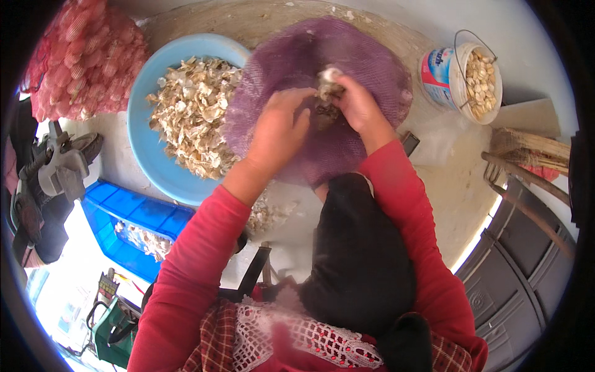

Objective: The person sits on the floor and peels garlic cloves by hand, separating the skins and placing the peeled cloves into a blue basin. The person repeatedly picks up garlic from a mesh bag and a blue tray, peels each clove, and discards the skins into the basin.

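A whitish, brown-grey clump that looks like a garlic bulb [328, 85] is pinched in the fingers of my right hand [361, 111], over a purple mesh bag [273, 68]. To its left, my left hand [280, 127] is held with thumb and fingers apart, nothing visible between them. Its fingertips come close to the clump; whether they touch it I cannot tell. Beneath the hands the bag's opening looks dark, with more brownish pieces [325, 118] partly hidden there. Left of the bag, a light-blue basin [139, 124] holds a heap of pale, flaky husks [195, 118].
A white bucket [462, 80] of beige clove-like pieces stands at right. A full red mesh bag [87, 56] sits far left. A blue crate [127, 204] with pale scraps lies below the basin. A long-handled fork [527, 204] and a grey door [508, 285] are at right.
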Available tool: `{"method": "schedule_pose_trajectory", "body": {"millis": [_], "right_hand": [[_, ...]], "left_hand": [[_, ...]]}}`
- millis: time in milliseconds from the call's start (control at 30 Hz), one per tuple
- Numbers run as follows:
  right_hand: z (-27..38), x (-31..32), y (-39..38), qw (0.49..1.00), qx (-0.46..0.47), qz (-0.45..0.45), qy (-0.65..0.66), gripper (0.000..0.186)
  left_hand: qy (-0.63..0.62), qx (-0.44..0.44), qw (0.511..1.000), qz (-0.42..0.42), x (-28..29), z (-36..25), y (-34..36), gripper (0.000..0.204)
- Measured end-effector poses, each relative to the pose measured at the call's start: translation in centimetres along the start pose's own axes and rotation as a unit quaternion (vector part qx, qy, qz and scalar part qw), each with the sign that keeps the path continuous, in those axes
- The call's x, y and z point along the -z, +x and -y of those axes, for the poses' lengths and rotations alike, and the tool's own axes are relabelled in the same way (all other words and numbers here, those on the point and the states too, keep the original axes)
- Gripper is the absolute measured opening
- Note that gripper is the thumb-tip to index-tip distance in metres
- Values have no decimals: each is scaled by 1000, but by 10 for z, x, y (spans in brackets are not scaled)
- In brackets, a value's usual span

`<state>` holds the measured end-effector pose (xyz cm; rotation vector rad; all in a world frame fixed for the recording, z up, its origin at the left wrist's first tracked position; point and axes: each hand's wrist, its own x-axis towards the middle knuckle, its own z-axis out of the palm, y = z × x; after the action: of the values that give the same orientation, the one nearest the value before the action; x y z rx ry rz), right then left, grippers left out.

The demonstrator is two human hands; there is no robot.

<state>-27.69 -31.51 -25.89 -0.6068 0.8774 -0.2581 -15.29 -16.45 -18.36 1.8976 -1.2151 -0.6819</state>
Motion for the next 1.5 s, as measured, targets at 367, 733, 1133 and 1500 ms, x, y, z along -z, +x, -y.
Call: {"method": "schedule_pose_trajectory", "body": {"millis": [367,733,1133,1500], "right_hand": [[24,-50,-52,747,215,20,-629,33],[69,-144,-128,900,214,260,-278,48],[7,-302,-136,923,69,378,-33,36],[-28,-354,-141,917,115,381,-17,34]], "left_hand": [[-183,73,977,-81,22,-26,-34,35],[-706,177,686,-22,78,-60,-64,44],[-526,123,779,-319,206,-103,-119,47],[-331,126,825,-440,224,-77,-132,47]]}}
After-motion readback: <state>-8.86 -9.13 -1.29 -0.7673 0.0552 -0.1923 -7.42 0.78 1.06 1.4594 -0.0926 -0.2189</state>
